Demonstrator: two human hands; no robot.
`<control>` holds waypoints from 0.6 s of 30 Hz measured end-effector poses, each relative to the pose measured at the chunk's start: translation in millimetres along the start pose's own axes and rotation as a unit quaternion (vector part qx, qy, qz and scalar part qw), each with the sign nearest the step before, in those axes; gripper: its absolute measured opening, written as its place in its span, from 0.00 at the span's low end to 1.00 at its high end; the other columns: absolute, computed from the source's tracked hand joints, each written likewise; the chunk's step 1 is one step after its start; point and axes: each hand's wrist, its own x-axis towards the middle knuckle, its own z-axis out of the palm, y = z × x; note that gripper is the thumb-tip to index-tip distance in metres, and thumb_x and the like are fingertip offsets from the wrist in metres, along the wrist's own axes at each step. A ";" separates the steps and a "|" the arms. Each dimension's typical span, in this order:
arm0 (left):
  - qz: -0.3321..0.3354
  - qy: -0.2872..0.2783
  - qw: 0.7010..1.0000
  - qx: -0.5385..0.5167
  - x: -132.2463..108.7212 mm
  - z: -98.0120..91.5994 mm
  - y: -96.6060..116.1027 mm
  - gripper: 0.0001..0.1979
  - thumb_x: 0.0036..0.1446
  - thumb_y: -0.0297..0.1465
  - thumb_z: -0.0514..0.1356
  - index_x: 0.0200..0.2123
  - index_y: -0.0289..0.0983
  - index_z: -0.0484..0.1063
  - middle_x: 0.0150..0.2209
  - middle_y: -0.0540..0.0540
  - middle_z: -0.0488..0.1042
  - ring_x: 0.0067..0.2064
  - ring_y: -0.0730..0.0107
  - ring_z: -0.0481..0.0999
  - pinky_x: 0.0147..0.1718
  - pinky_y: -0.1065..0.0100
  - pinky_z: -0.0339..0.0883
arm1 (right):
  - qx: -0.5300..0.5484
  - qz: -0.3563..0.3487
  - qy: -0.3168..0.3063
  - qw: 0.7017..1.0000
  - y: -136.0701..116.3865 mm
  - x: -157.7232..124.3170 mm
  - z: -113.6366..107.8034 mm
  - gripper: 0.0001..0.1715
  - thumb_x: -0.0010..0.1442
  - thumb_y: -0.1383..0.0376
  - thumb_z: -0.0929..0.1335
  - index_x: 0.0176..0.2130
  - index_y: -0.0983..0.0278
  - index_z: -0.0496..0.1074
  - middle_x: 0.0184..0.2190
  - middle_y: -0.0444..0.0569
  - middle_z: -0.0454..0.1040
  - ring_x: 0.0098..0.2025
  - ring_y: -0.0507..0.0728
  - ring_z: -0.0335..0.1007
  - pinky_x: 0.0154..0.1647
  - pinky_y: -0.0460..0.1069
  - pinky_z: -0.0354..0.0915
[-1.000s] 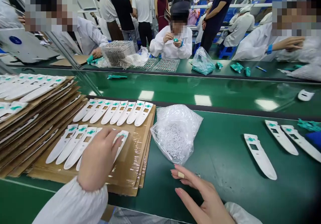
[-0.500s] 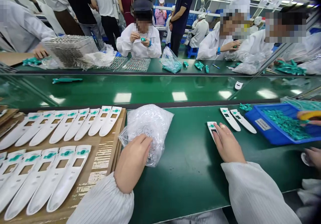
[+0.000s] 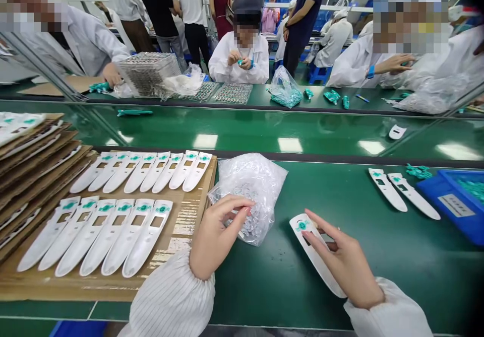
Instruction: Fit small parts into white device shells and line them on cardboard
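Fingers of the right hand (image 3: 350,264) hold a white casing (image 3: 319,265). The left hand (image 3: 214,239) pinches narrowly over a parts bag (image 3: 260,173), grasp unclear.

The head camera looks forward-down across the workbench (image 3: 321,191).

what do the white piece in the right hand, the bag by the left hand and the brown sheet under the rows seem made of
White piece: probably moulded plastic, smooth with clean-edged cutouts.
Bag: clear plastic film, glossy; it's see-through, wrinkled and catches highlights.
Brown sheet: likely cardboard, mostly matte; shiny strips on it could be tape.
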 end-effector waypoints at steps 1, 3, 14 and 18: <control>-0.014 0.002 1.000 -0.026 -0.1 0.1 -1.4 0.07 0.65 0.31 0.61 0.41 0.40 0.80 0.42 0.45 0.79 0.42 0.64 0.80 0.37 0.68 0.77 | 0.039 0.019 -0.014 0.999 -9.3 -3.5 5.0 0.30 0.65 0.50 0.70 0.62 0.58 0.73 0.46 0.51 0.82 0.35 0.58 0.79 0.31 0.50 0.75; -0.036 0.009 0.997 -0.071 0.3 1.5 -4.2 0.07 0.64 0.32 0.62 0.40 0.38 0.80 0.42 0.44 0.79 0.42 0.63 0.80 0.35 0.69 0.77 | 0.105 0.036 -0.052 0.992 -29.0 -7.5 15.7 0.28 0.64 0.50 0.70 0.60 0.58 0.75 0.48 0.51 0.80 0.36 0.58 0.78 0.31 0.49 0.75; -0.085 0.004 0.974 -0.209 -3.6 2.0 -0.5 0.09 0.61 0.31 0.65 0.45 0.37 0.77 0.38 0.44 0.81 0.40 0.64 0.83 0.35 0.70 0.80 | 0.180 -0.005 -0.168 0.969 -70.8 1.2 49.4 0.18 0.70 0.52 0.65 0.45 0.62 0.77 0.28 0.44 0.75 0.28 0.52 0.70 0.28 0.45 0.65; -0.020 0.012 0.995 -0.099 -9.6 -0.8 8.1 0.06 0.65 0.29 0.62 0.41 0.39 0.80 0.40 0.45 0.81 0.42 0.64 0.82 0.39 0.68 0.78 | 0.177 -0.012 -0.158 0.971 -72.5 1.0 51.3 0.23 0.71 0.54 0.65 0.58 0.62 0.73 0.30 0.45 0.78 0.31 0.54 0.74 0.30 0.45 0.67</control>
